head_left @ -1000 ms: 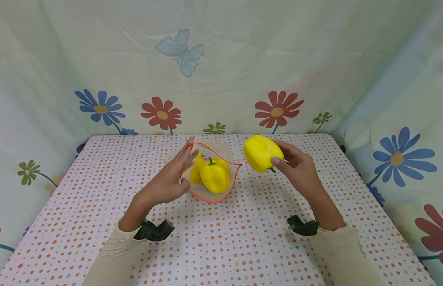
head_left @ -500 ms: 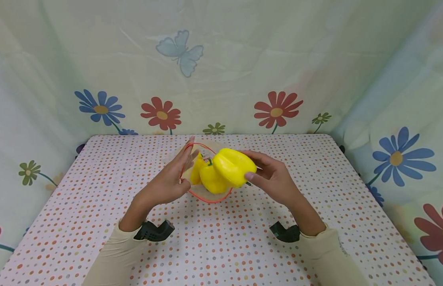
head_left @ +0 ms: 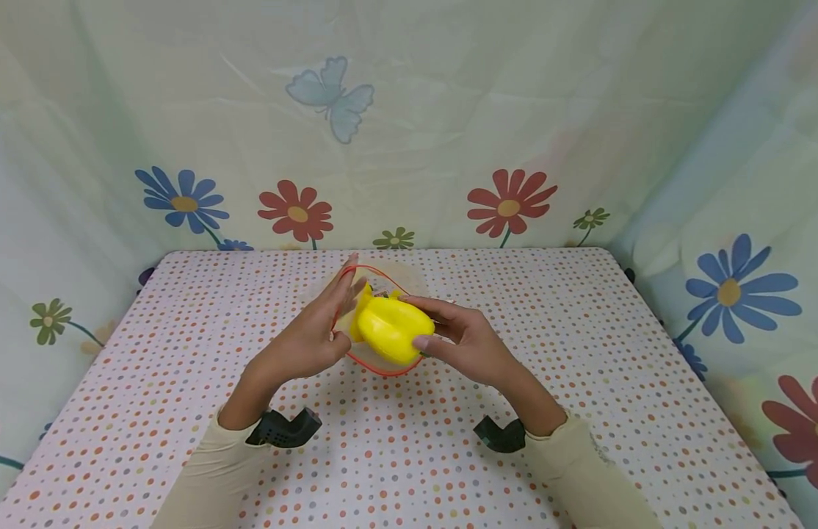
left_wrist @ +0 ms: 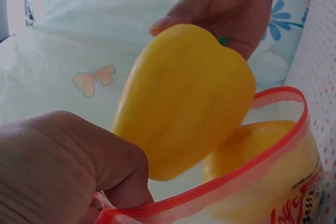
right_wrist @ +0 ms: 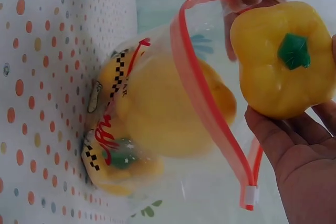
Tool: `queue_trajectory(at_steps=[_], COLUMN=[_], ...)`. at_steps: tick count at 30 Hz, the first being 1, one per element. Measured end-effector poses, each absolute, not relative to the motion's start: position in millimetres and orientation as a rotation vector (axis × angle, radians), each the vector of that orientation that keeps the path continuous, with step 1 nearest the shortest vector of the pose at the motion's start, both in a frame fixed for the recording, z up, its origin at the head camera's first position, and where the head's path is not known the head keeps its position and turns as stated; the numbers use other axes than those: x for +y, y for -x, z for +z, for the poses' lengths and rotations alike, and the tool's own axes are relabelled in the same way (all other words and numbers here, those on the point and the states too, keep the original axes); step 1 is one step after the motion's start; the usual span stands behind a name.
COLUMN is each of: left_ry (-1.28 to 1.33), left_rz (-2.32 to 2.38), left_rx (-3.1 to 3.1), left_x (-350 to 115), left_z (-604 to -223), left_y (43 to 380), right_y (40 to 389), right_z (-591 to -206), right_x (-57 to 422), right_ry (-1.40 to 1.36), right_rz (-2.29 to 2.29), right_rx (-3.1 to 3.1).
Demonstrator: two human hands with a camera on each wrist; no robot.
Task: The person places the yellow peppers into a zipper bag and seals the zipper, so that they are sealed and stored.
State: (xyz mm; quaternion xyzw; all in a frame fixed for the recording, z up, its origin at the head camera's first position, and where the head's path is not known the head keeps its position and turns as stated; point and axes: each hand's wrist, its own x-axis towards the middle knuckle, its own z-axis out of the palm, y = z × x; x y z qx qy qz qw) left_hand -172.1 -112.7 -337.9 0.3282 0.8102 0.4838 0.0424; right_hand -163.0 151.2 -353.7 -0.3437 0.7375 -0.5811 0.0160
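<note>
My right hand (head_left: 465, 342) holds a yellow bell pepper (head_left: 393, 328) with a green stem (right_wrist: 294, 52), fingers on one side and thumb on the other. The pepper hangs over the mouth of a clear zip bag (right_wrist: 178, 177) with a red zip edge (right_wrist: 202, 90) and a white slider (right_wrist: 251, 195). At the bag's left side, my left hand (head_left: 310, 334) holds the edge, its thumb over the red rim in the left wrist view. Inside the bag lie more yellow peppers (right_wrist: 163, 108), partly hidden by the held one in the head view.
The bag stands on a table with a dotted cloth (head_left: 396, 455). Behind and beside the table hang curtains (head_left: 435, 147) printed with flowers and a butterfly. A black wrist camera (head_left: 286, 427) sits on the left wrist, another camera (head_left: 500, 435) on the right.
My right hand has carried the pepper leftward and slightly down, from beside the bag to over its mouth. The left hand and the bag have stayed in place.
</note>
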Motion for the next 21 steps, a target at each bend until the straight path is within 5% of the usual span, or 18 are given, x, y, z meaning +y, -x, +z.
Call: queue_trajectory(at_steps=[21], left_ry=[-1.044], left_rz=[1.487], left_rx=[2.471], left_x=[-111.7], left_z=[-332.1], left_y=[166.6], right_y=[168.3], right_z=[-359.7], right_x=[143.0], right_ry=[1.027], right_rz=[-1.754], right_rx=[2.431])
